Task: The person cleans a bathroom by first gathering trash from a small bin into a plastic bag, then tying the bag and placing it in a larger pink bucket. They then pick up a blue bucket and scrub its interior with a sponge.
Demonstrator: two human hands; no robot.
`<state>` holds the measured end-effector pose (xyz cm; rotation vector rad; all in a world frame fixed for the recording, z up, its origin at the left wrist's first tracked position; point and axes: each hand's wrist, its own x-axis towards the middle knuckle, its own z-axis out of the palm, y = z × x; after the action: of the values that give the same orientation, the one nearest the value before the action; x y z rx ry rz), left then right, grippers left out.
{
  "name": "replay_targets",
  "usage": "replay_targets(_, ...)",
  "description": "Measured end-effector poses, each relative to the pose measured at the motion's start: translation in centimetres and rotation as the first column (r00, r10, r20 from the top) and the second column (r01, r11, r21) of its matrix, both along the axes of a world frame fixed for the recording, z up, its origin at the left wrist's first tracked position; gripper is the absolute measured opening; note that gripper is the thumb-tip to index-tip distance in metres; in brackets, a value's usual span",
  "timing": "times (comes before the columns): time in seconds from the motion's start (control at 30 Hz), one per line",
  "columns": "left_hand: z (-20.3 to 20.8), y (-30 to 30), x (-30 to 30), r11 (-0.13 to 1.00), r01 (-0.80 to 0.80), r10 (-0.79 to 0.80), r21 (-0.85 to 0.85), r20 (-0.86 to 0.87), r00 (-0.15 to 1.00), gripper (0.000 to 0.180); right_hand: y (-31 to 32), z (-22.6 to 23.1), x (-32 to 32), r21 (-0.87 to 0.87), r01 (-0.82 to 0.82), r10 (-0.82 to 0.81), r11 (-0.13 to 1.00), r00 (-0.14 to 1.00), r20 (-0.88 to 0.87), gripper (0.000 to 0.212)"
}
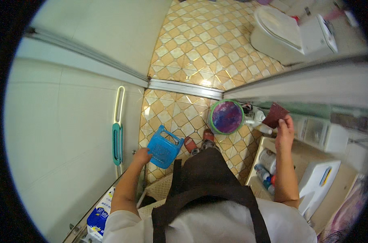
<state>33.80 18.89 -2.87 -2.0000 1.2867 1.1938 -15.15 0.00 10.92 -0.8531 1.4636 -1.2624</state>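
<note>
My left hand (142,156) is closed at the near left edge of a blue plastic stool (164,150) with a perforated seat. The fingertips are partly hidden against the stool. Off to the right, my right hand (286,128) pinches a dark red, thin square cloth or pad (275,115) by its lower right corner. The cloth is held up in front of the wall, above some bottles. Between the two hands, on the floor, stands a round green-rimmed basin (242,117) with purple and blue contents I cannot make out.
White bottles (258,117) stand beside the basin. A beige shelf unit (260,152) with bottles and cans is at my right. A metal door track (184,87) crosses the tiled floor ahead; beyond it is a toilet (279,30). A teal-and-white rack (118,137) hangs on the left wall.
</note>
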Motion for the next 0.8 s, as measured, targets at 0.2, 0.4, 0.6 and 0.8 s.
replay_targets(0.2, -11.9, 1.1, 0.0, 0.948, 0.113, -0.118, 0.298, -0.002, 0.993, 0.044, -9.2, -9.4, 11.0, 0.057, -0.253, 0.255, 0.966, 0.966, -0.039, 0.012)
replay_targets(0.4, -28.6, 0.7, -2.3, 0.944, 0.327, -0.329, -0.048, -0.036, 0.944, 0.033, -16.5, -20.8, 14.0, 0.138, -0.168, 0.201, 0.976, 0.941, -0.272, 0.011)
replay_targets(0.6, -42.9, 3.2, -1.3, 0.987, -0.107, 0.097, -0.117, -0.083, 0.992, 0.037, -19.2, -30.1, 13.8, 0.177, -0.118, 0.162, 0.977, 0.952, -0.261, 0.010)
replay_targets(0.8, -33.8, -1.1, 3.8, 0.866, 0.499, -0.490, -0.023, -0.229, 0.841, 0.047, -20.9, -31.3, 12.6, 0.141, 0.011, 0.035, 0.990, 0.945, -0.324, 0.008)
